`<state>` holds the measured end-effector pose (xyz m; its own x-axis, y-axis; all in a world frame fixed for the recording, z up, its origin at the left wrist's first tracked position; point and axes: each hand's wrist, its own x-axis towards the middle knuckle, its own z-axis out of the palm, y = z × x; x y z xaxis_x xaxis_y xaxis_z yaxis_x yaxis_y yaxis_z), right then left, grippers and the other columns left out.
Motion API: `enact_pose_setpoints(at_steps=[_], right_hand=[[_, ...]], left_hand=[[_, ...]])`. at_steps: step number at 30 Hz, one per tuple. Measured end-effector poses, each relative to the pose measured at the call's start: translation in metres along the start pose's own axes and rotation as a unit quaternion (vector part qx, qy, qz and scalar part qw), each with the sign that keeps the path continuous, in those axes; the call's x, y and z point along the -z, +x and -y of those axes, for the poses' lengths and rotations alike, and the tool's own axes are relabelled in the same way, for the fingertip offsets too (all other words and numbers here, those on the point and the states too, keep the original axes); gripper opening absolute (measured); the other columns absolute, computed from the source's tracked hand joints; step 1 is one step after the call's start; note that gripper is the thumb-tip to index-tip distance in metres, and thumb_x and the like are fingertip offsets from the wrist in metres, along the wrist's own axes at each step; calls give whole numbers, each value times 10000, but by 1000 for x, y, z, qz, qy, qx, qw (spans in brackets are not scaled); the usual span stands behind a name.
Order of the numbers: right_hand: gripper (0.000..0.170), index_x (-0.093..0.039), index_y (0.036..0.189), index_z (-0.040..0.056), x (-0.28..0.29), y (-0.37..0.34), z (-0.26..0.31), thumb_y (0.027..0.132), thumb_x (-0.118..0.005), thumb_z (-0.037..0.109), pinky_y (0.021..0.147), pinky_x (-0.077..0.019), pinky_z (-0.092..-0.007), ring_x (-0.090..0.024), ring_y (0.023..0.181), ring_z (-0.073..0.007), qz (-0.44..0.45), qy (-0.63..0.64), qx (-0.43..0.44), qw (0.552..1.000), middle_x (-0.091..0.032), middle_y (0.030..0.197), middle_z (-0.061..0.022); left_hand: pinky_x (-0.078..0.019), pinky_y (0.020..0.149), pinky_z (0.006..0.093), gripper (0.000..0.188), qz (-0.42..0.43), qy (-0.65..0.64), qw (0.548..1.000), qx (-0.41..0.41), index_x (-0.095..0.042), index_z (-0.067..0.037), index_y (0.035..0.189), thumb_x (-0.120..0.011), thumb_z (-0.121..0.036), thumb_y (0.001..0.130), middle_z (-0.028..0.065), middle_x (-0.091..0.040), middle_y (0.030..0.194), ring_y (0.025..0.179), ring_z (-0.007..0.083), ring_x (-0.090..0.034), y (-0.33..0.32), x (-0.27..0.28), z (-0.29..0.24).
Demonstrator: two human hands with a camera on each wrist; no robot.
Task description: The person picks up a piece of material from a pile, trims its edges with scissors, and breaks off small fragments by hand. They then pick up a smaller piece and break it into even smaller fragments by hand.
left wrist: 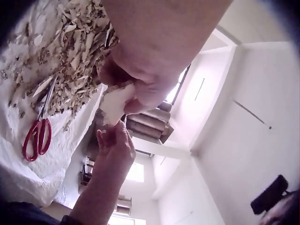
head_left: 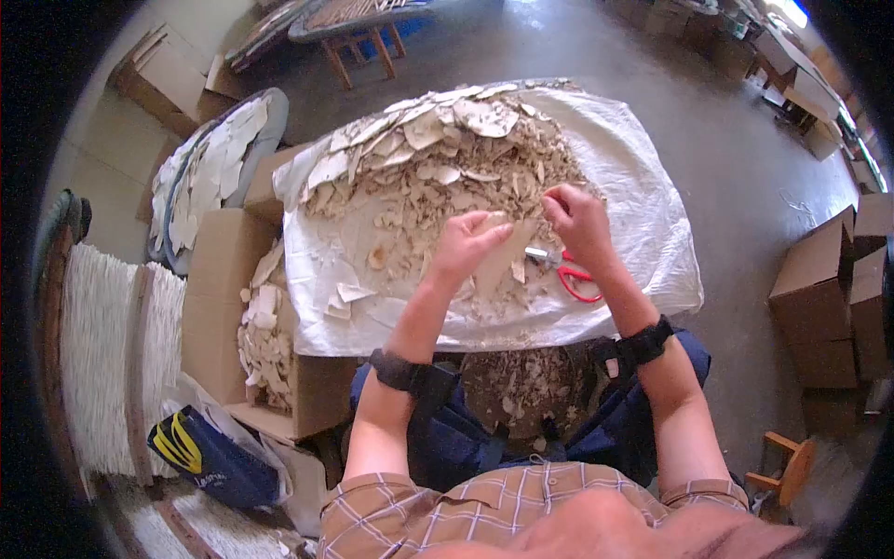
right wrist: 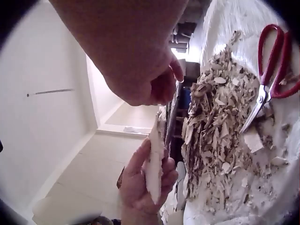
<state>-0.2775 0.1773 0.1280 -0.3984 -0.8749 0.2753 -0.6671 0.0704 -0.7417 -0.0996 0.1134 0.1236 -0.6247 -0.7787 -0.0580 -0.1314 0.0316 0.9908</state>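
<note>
My left hand [head_left: 470, 247] grips a pale, flat, rough-edged piece [left wrist: 115, 104] between thumb and fingers; the right wrist view shows this piece [right wrist: 153, 171] edge-on and upright. Close to its far end is my right hand [head_left: 579, 224], fingers curled; whether they pinch anything is hidden. Scissors with red handles [head_left: 577, 282] lie on the white cloth [head_left: 652, 224] below my right hand, with their blades [right wrist: 257, 107] beside the scraps. Beyond both hands, a heap of pale flat pieces and brownish shavings [head_left: 447, 177] covers much of the cloth.
A cardboard box [head_left: 219, 298] with pale pieces stands left of the cloth, and a navy bag [head_left: 219, 466] lies near it. More cardboard boxes [head_left: 819, 298] and a small wooden stool [head_left: 793, 470] are at the right. A tray of pale sheets [head_left: 219, 163] leans at the back left.
</note>
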Motion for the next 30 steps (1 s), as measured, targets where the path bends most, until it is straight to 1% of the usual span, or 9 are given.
enact_pose_setpoints(at_steps=[3, 5, 7, 9, 13, 16, 20, 23, 30], right_hand=[[146, -621, 834, 86, 4, -3, 8, 746, -582, 196, 574, -449, -309, -597, 653, -219, 29, 55, -16, 998, -607, 728, -110], [131, -620, 840, 70, 3, -4, 14, 755, -572, 159, 585, -447, -306, -591, 654, -215, 60, 58, 15, 996, -610, 743, -103], [127, -613, 851, 52, -8, -3, 8, 765, -555, 125, 609, -446, -299, -584, 681, -220, 20, 111, 82, 990, -606, 755, -104], [128, -612, 856, 41, -7, 0, 5, 780, -539, 114, 634, -443, -290, -578, 710, -213, 75, 141, 102, 982, -601, 767, -109], [154, -618, 849, 22, -6, -1, 8, 816, -522, 137, 618, -434, -263, -538, 676, -130, 155, 282, -4, 947, -590, 723, -59], [150, -618, 837, 14, -2, -1, 13, 801, -551, 143, 612, -432, -259, -529, 661, -119, 190, 306, -9, 933, -583, 704, -46], [139, -623, 797, 10, -4, -5, 12, 749, -616, 141, 600, -433, -273, -533, 651, -127, 176, 208, 85, 959, -576, 690, -66], [134, -621, 772, 9, 0, -6, 21, 725, -606, 133, 597, -437, -291, -562, 646, -203, 143, 145, 120, 972, -579, 705, -114], [174, -611, 775, -9, -10, -9, 26, 734, -567, 155, 592, -436, -285, -556, 640, -187, 42, 111, 76, 990, -574, 692, -115]], left_hand=[[-441, 563, 200, 210, 2, -42, 999, 23, -603, -4, 874, -647, -168, 750, 8, -603, 751, 653, 46, -543, 0, 4, -7], [-440, 567, 200, 200, -10, -36, 999, 6, -605, -6, 867, -647, -158, 744, 11, -602, 762, 661, 56, -546, -1, 4, -8], [-441, 570, 201, 196, -3, -40, 999, 6, -604, -2, 865, -647, -147, 739, 12, -601, 765, 661, 61, -547, -3, 8, -9], [-442, 574, 201, 193, 8, -43, 999, -5, -604, 1, 863, -646, -136, 734, 13, -600, 768, 661, 66, -549, -2, 10, -13], [-440, 571, 203, 190, 6, -53, 999, 9, -604, 14, 858, -642, -119, 727, 13, -599, 747, 645, 68, -547, -6, 11, -29], [-434, 553, 202, 182, 20, -6, 1000, 14, -611, 9, 831, -644, -131, 719, 9, -597, 723, 622, 67, -544, -8, 13, -26], [-425, 536, 201, 181, 35, 78, 996, -15, -619, -5, 809, -648, -149, 704, -3, -590, 701, 606, 61, -532, -5, 13, -13], [-421, 535, 198, 169, 59, 97, 994, -4, -618, -12, 810, -642, -145, 708, -16, -581, 696, 610, 49, -517, -6, 12, -14], [-430, 552, 195, 157, 34, 30, 999, -9, -618, -10, 838, -628, -121, 727, -9, -587, 715, 622, 48, -523, 1, 7, -16]])
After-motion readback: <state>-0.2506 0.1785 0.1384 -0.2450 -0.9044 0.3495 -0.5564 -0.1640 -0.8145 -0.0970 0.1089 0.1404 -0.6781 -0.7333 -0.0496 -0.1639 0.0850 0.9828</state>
